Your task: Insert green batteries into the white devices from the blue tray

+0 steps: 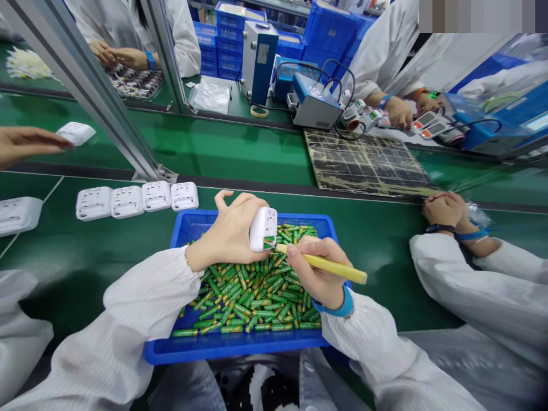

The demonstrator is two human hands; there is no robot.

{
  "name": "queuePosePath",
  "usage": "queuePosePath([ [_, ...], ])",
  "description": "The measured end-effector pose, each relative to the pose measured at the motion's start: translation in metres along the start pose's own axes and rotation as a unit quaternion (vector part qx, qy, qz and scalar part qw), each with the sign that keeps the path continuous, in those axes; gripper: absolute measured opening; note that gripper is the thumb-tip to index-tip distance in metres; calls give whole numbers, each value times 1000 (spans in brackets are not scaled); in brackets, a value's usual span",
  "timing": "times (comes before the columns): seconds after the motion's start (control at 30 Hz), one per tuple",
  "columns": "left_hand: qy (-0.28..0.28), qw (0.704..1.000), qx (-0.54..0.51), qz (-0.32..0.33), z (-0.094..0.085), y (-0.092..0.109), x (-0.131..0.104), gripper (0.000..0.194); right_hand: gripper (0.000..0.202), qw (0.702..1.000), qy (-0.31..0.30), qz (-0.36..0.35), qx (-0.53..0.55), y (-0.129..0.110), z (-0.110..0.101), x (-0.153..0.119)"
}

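My left hand (pixel 233 231) grips a small white plastic device housing (pixel 264 228), tilted on its side above a blue tray (pixel 240 345). In my right hand (pixel 319 268) is a yellow-handled stick tool (pixel 336 268), its tip meeting the lower edge of the housing where a compartment shows. Whether the tip touches metal contacts or a battery there, I cannot tell. Beneath both hands, the tray holds a heap of green batteries (pixel 257 308) with gold ends. A blue band circles my right wrist.
Several white housings (pixel 156 197) stand in a row behind the tray's left corner. At far left a co-worker's hand (pixel 29 145) touches another housing (pixel 77 133). A metal post (pixel 111 108) rises behind the row. Another person's clasped hands (pixel 447 211) rest at right, near a black scratched board (pixel 368 162).
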State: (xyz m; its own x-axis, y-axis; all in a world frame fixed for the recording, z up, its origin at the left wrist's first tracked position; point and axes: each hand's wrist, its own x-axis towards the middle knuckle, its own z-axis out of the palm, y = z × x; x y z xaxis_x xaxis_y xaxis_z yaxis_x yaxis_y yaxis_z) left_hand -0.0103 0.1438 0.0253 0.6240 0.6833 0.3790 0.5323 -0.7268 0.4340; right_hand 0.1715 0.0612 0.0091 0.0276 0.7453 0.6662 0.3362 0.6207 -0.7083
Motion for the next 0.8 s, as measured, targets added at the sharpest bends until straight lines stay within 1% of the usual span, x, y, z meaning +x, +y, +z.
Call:
queuePosePath([
  [0.07,1,1000,21,13,1,-1,0,61,27,999,-1,-25,-35,-3,0,3],
  [0.13,-2,998,55,33,2,0,-1,56,28,994,-13,-58,-92,-8,0,4],
  [0.2,-10,994,95,54,2,1,-2,47,29,982,-34,-98,-156,-12,1,4],
  [0.27,-22,990,122,65,2,2,-3,40,31,964,-65,-133,-222,-13,1,3],
  [0.3,-25,990,124,65,1,3,-3,40,31,953,-82,-137,-258,-12,1,3],
  [0.33,-26,991,117,62,0,4,-3,42,31,943,-96,-127,-293,-10,1,2],
  [0.37,-27,993,104,56,-1,4,-4,46,31,937,-104,-102,-318,-7,1,2],
  [0.4,-27,995,87,49,-1,5,-4,50,30,937,-102,-66,-328,-4,0,3],
  [0.43,-28,996,71,41,-2,5,-4,54,29,944,-83,-22,-318,0,-1,3],
  [0.47,-31,997,58,33,-2,5,-4,57,29,957,-51,22,-286,3,-2,3],
  [0.53,-42,998,44,23,-1,3,-4,60,28,981,30,86,-173,6,-3,3],
  [0.6,-49,998,38,19,0,1,-3,61,27,989,98,106,-44,4,-3,3],
  [0.63,-49,998,37,18,1,0,-3,62,27,988,115,106,12,2,-3,3],
  [0.7,-41,998,39,19,2,-2,-2,61,24,983,118,116,82,-2,-2,2],
  [0.8,-33,998,45,23,2,-4,-1,58,21,977,86,162,105,-2,-1,-1],
])
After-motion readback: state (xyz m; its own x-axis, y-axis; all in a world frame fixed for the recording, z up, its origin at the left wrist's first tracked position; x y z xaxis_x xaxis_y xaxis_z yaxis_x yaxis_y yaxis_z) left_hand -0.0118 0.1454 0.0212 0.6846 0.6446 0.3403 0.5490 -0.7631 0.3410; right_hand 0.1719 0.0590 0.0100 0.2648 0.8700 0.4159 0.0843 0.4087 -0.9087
